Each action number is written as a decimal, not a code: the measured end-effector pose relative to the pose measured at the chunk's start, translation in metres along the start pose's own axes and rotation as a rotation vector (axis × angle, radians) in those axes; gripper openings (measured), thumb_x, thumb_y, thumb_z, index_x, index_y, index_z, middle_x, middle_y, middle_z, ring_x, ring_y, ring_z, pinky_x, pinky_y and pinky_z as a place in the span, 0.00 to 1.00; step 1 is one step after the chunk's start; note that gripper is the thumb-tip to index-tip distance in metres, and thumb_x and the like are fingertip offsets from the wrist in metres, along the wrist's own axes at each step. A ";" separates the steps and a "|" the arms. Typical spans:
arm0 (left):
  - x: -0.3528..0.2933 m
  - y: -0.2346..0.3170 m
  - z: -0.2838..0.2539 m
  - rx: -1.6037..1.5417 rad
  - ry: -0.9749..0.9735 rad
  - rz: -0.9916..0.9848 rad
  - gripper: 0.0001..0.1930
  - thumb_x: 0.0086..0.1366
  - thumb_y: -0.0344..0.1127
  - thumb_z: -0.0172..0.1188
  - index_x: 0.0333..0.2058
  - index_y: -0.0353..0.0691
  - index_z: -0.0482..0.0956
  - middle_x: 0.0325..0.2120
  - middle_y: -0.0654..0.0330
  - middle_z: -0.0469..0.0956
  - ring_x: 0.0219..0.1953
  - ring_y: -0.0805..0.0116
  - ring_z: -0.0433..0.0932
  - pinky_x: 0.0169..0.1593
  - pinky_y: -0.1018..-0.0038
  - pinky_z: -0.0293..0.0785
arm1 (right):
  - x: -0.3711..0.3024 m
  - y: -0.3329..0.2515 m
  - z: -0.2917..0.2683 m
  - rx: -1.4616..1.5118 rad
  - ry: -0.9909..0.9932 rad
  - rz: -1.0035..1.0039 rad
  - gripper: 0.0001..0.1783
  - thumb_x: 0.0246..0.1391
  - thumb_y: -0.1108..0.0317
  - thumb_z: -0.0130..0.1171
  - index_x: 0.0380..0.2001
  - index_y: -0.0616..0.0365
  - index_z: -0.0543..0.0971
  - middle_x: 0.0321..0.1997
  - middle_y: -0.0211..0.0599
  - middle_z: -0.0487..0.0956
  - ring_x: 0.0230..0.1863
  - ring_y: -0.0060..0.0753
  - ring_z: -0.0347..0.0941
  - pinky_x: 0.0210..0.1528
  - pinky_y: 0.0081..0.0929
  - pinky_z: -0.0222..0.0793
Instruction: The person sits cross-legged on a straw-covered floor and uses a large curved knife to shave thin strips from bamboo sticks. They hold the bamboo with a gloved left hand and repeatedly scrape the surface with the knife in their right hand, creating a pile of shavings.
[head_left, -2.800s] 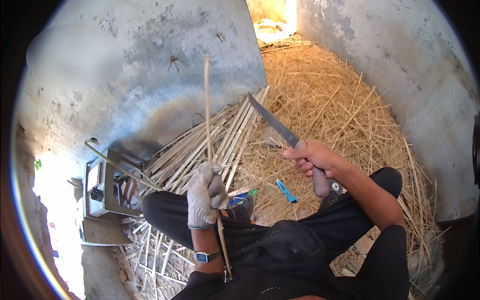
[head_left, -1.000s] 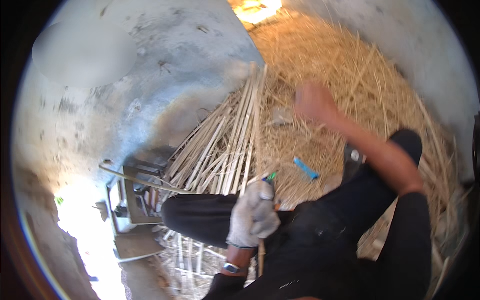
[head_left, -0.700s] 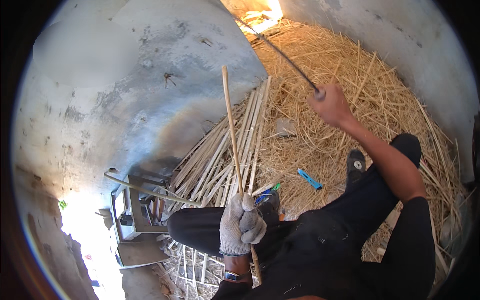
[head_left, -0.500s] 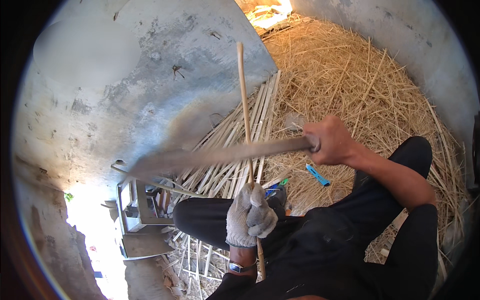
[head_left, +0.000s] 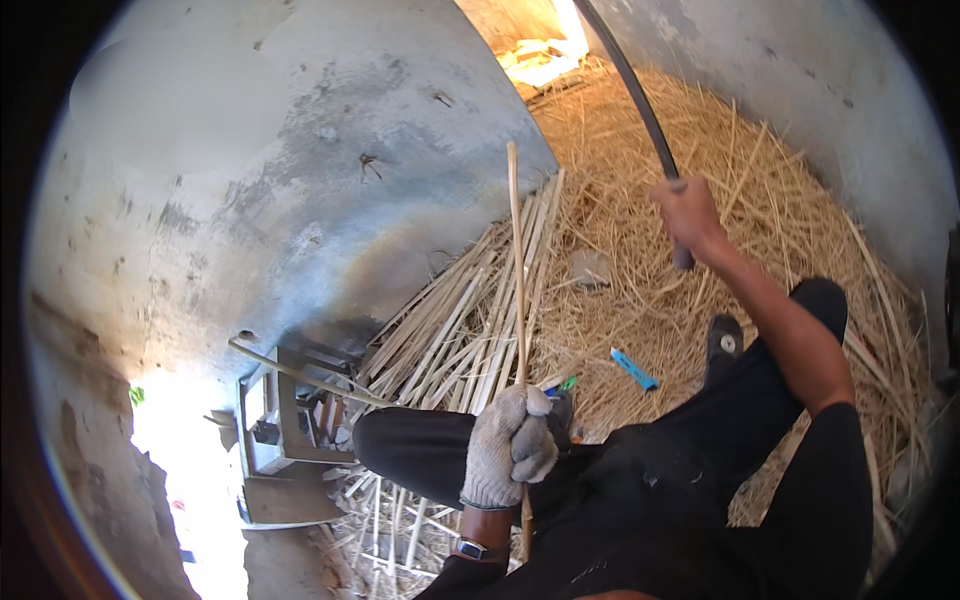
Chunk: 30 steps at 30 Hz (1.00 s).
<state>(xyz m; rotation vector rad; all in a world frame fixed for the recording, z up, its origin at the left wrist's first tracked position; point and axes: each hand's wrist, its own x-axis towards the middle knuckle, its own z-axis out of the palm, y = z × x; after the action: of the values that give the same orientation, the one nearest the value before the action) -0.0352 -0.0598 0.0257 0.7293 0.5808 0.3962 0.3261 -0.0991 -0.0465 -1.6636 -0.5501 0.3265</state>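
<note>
My left hand, in a grey-white work glove, is closed around a thin bamboo stick. The stick stands nearly upright, with a long stretch above the fist and its lower end showing below the wrist. Raised to the right, my bare right hand grips the handle of a machete. Its long, dark, slightly curved blade points away from me and is seen almost edge-on; the tip leaves the top of the picture. Blade and stick are apart.
Split bamboo strips lie heaped against the grey wall. Straw-like shavings spread across the far right floor. A blue, flat-handled tool lies near my dark shoe. An open-fronted cabinet stands left of my knee.
The machete has swung from lying across the stick to pointing up and away, as my right hand rose. The stick and my left hand have shifted slightly down and right in the picture.
</note>
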 end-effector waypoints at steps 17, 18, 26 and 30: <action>-0.004 -0.003 0.026 0.170 0.077 0.022 0.20 0.76 0.46 0.45 0.41 0.32 0.75 0.09 0.72 0.54 0.06 0.80 0.49 0.10 0.80 0.45 | -0.070 -0.008 0.033 -0.444 -0.236 -0.891 0.09 0.35 0.67 0.65 0.16 0.54 0.74 0.12 0.39 0.72 0.12 0.41 0.69 0.21 0.35 0.67; -0.005 -0.004 0.027 0.168 0.107 0.026 0.19 0.76 0.46 0.45 0.41 0.33 0.75 0.09 0.72 0.54 0.06 0.80 0.49 0.10 0.80 0.45 | -0.065 -0.007 0.037 -0.502 -0.222 -0.780 0.09 0.37 0.66 0.65 0.15 0.55 0.74 0.12 0.38 0.72 0.12 0.39 0.67 0.20 0.35 0.67; -0.032 -0.017 0.019 0.313 0.091 -0.034 0.18 0.73 0.41 0.51 0.45 0.28 0.73 0.10 0.71 0.57 0.07 0.78 0.55 0.10 0.76 0.51 | 0.018 -0.005 -0.003 -0.184 0.150 0.069 0.17 0.50 0.65 0.56 0.10 0.55 0.71 0.10 0.29 0.67 0.12 0.21 0.59 0.16 0.30 0.53; -0.006 0.011 0.015 0.248 0.172 0.129 0.24 0.72 0.37 0.52 0.62 0.30 0.63 0.12 0.72 0.58 0.08 0.81 0.54 0.11 0.82 0.51 | -0.022 -0.013 -0.007 -0.020 -0.030 -0.123 0.14 0.50 0.68 0.57 0.14 0.59 0.72 0.12 0.31 0.70 0.14 0.23 0.63 0.18 0.31 0.56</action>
<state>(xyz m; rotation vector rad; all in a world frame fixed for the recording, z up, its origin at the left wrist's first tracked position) -0.0319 -0.0633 0.0451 0.9801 0.7561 0.5151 0.3094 -0.1153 -0.0347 -1.6381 -0.6768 0.2573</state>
